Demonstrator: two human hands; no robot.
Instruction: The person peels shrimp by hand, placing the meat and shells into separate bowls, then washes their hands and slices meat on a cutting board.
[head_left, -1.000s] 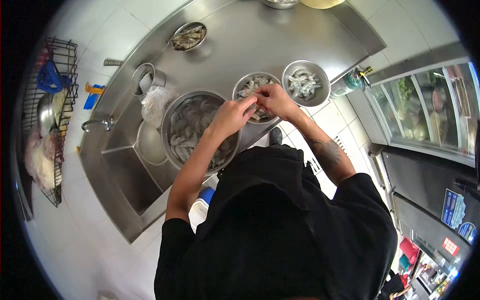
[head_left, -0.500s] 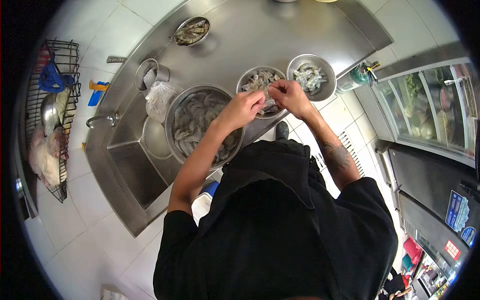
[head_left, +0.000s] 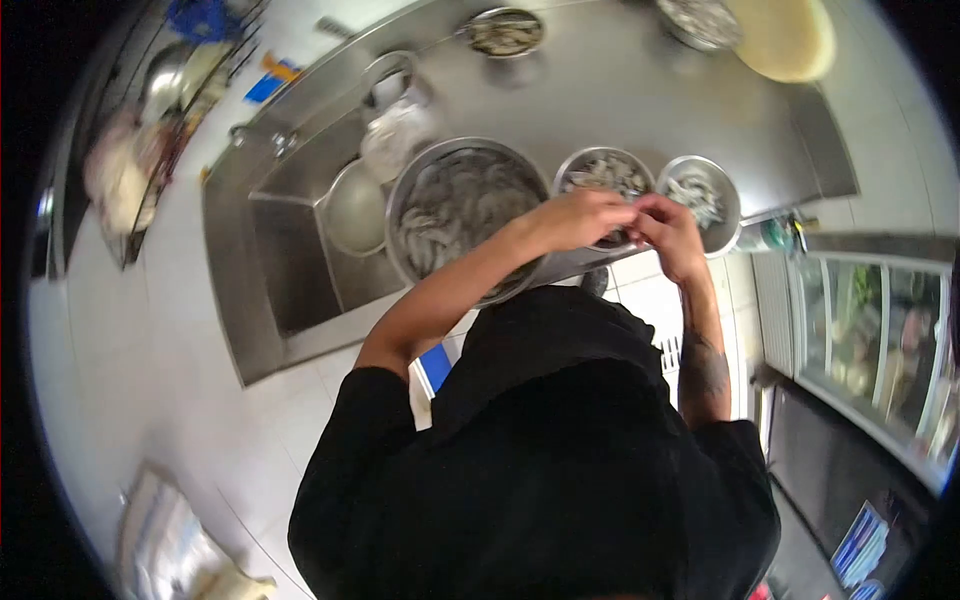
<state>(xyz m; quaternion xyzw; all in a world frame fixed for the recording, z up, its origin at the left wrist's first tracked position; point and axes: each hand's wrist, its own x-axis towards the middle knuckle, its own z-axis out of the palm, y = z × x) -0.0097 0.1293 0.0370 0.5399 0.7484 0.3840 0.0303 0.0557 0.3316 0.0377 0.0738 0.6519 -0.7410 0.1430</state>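
My left hand (head_left: pixel 592 218) and my right hand (head_left: pixel 668 232) meet above the middle bowl (head_left: pixel 562 180), fingers pinched close together. Something small may be between them, but blur hides it. Below lie peeled scraps or shrimp (head_left: pixel 608 172) in that metal bowl. To its right, a second metal bowl (head_left: pixel 732 232) holds pale shrimp (head_left: pixel 694 196). On the left stands a large round metal basin (head_left: pixel 396 222) full of grey shrimp (head_left: pixel 462 205), passing partly under my left forearm.
A sink (head_left: pixel 290 265) with a round container (head_left: pixel 356 212), a plastic bag (head_left: pixel 392 140) and a metal pot (head_left: pixel 398 70) are left. Farther back are a small shrimp bowl (head_left: pixel 506 34), another bowl (head_left: pixel 704 22) and a pale round board (head_left: pixel 785 38). A glass-door fridge (head_left: pixel 870 320) stands right.
The view has turned and shifted, so the counter items appear farther right and the back bowl and board show more. Both hands remain together over the middle bowl, their fingers now closer.
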